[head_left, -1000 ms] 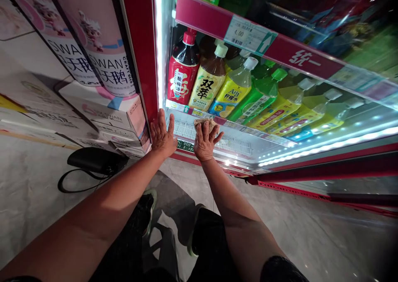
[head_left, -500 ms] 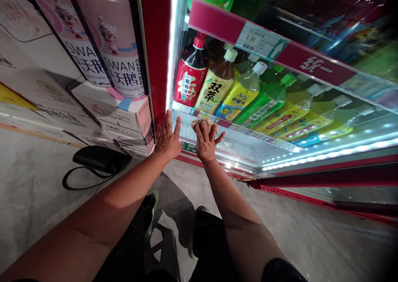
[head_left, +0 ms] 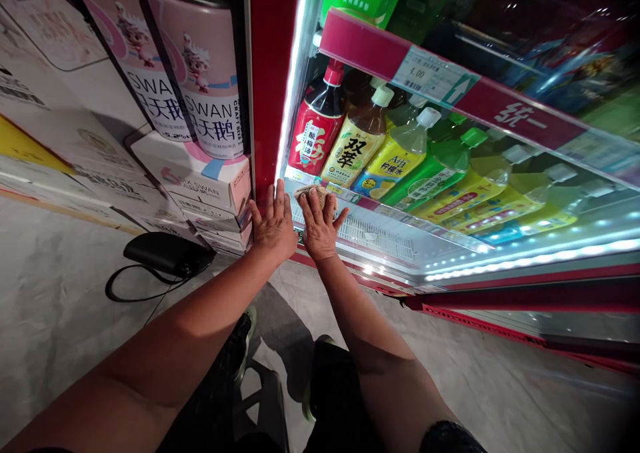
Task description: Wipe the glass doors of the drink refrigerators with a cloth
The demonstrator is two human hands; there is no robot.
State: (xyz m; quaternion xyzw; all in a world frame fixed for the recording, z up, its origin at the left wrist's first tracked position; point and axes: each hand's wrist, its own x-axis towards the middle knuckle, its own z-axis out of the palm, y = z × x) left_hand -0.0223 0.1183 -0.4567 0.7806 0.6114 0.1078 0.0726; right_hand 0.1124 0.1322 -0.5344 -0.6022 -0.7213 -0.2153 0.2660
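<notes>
My right hand (head_left: 320, 230) presses a crumpled beige cloth (head_left: 309, 198) under its fingers, at the lower shelf front of a lit drinks cooler. The fingers are spread over the cloth and cover part of it. To its left, my left hand (head_left: 275, 226) lies flat with fingers apart against the cooler's red frame (head_left: 273, 106) near its lower left corner. Just above both hands stands a row of bottles, starting with a red-labelled bottle (head_left: 316, 136) and a cream-labelled bottle (head_left: 353, 150). Below the shelf a white wire rack (head_left: 380, 236) shows.
Stacked cartons (head_left: 200, 190) and large pink can-shaped packs (head_left: 213, 86) stand close on the left. A black bag (head_left: 165, 253) with a strap lies on the floor (head_left: 65, 320). A price strip (head_left: 515, 110) runs along the upper shelf. My feet are beside a dark stool-like object (head_left: 263, 400).
My right hand has slid left along the shelf front with the cloth, closer to my left hand. My left hand has shifted slightly left on the frame. The view has moved a little.
</notes>
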